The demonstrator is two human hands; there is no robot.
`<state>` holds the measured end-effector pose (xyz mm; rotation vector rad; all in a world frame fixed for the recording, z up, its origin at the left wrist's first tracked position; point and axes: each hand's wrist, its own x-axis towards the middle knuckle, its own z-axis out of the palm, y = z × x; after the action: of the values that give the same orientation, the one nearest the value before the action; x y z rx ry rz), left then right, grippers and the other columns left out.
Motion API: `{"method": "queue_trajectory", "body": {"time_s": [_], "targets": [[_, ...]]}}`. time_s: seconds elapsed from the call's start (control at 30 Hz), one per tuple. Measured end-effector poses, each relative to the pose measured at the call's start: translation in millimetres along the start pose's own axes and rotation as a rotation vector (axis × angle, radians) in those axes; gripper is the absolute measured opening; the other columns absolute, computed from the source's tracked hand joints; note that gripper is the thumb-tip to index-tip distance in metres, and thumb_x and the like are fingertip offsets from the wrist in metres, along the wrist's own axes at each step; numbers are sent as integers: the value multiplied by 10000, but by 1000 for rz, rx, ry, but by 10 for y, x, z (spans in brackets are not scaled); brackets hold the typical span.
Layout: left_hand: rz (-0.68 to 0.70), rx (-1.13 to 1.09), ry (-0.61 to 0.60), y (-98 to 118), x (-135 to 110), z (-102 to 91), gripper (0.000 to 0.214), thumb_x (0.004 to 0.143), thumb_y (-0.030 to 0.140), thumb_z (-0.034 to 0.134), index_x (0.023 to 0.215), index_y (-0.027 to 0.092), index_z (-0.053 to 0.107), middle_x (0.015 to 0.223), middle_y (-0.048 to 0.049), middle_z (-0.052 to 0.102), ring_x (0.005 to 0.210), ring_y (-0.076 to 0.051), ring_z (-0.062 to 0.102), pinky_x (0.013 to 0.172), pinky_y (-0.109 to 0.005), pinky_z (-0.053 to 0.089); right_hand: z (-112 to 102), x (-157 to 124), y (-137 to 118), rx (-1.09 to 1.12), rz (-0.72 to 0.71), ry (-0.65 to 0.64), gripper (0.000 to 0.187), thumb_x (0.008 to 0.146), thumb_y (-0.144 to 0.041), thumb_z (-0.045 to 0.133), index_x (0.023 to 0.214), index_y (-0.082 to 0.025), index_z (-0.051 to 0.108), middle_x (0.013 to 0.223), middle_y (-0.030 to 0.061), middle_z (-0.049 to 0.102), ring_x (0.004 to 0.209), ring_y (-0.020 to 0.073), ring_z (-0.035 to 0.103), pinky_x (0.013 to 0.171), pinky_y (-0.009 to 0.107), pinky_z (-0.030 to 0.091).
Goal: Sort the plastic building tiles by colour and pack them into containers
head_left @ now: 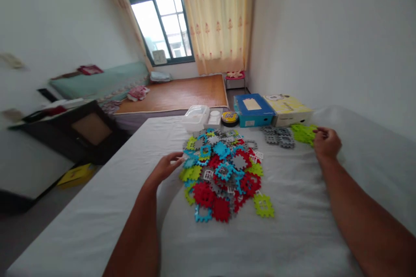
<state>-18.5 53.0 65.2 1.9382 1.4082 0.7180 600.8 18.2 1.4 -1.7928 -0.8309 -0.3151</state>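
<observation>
A heap of plastic interlocking building tiles [224, 172] with toothed edges lies in front of me, in red, blue, grey, green and white. At its left side is my left hand [167, 168], thumb and index finger stretched toward the blue tiles with a gap between them. Over on the right, my right hand [327, 143] has its fingers closed at the edge of a lime-green tile [303, 133], beside other green ones. Grey tiles [278, 136] lie in a group just left of that. One green window-frame tile [264, 205] sits at the heap's lower right.
Behind the heap stand a clear plastic container [196, 117], a small white box [214, 117], a round yellow-and-black tin [230, 118], a blue box [253, 110] and a yellow box [287, 109]. A white sheet [299, 225] covers the surface. A wall rises at the right.
</observation>
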Motion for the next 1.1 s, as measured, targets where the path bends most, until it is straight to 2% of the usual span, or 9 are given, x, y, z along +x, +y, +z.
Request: {"method": "queue_trajectory", "body": {"time_s": [0.13, 0.23, 0.33, 0.5, 0.63, 0.7, 0.8, 0.97, 1.1], "targets": [[84, 179, -205, 5, -118, -18, 685, 609, 484, 768, 1210, 190, 620, 1201, -111, 648, 1031, -250, 616, 897, -370, 497, 31, -141, -227, 8, -124, -24, 330, 802, -230, 443, 1036, -159, 664, 919, 118, 722, 679, 208, 595, 715, 344, 478], [169, 323, -240, 29, -152, 36, 761, 551, 379, 826, 1254, 207, 590, 1243, -113, 614, 1092, -256, 576, 974, -368, 436, 29, -248, -400, 18, -180, -88, 330, 813, -240, 444, 1042, -170, 671, 917, 110, 720, 647, 200, 580, 684, 337, 474], [153, 314, -252, 53, -143, 92, 757, 583, 321, 800, 1292, 225, 554, 1187, -81, 638, 1019, -227, 603, 923, -335, 457, 36, -337, -548, 19, -195, -158, 318, 802, -252, 460, 1011, -176, 688, 883, 94, 716, 638, 198, 590, 675, 333, 477], [81, 223, -148, 79, -106, 79, 568, 645, 278, 726, 1197, 206, 612, 902, -12, 682, 758, -157, 619, 720, -264, 487, 55, -457, -746, 16, -304, -245, 302, 835, -282, 458, 1004, -195, 694, 897, 75, 717, 663, 182, 606, 683, 299, 462], [95, 114, 24, 154, -81, 56, 295, 718, 343, 688, 961, 176, 688, 785, -8, 676, 724, -153, 613, 698, -268, 489, 58, -581, -969, 75, -332, -312, 286, 820, -298, 478, 955, -172, 695, 826, 63, 705, 604, 153, 579, 617, 278, 451], [121, -33, 101, 233, -71, 97, 290, 771, 391, 651, 939, 159, 692, 789, -21, 680, 723, -152, 613, 682, -273, 501, 31, -698, -1170, 176, -306, -359, 283, 837, -324, 484, 978, -175, 679, 833, 58, 701, 576, 138, 572, 592, 271, 458], [250, -248, 100, 422, -88, 255, 347, 800, 416, 646, 1011, 146, 703, 902, -60, 684, 812, -166, 626, 722, -283, 519, -86, -986, -1588, 384, -289, -552, 283, 867, -367, 502, 1033, -184, 640, 896, 59, 699, 557, 121, 574, 560, 261, 477], [369, -298, -66, 823, -262, 694, 308, 822, 363, 656, 1063, 176, 697, 991, -70, 664, 840, -146, 632, 745, -264, 528, -377, -1612, -2159, 497, -545, -1116, 281, 871, -397, 572, 1098, -247, 638, 758, 4, 664, 558, 122, 565, 538, 247, 474], [390, -314, -174, 996, -386, 954, 269, 821, 345, 661, 1025, 170, 677, 960, -59, 667, 797, -126, 640, 725, -250, 544, -420, -1843, -2242, 509, -611, -1174, 215, 856, -388, 605, 1027, -270, 660, 829, 8, 697, 604, 137, 592, 566, 265, 486]]}}
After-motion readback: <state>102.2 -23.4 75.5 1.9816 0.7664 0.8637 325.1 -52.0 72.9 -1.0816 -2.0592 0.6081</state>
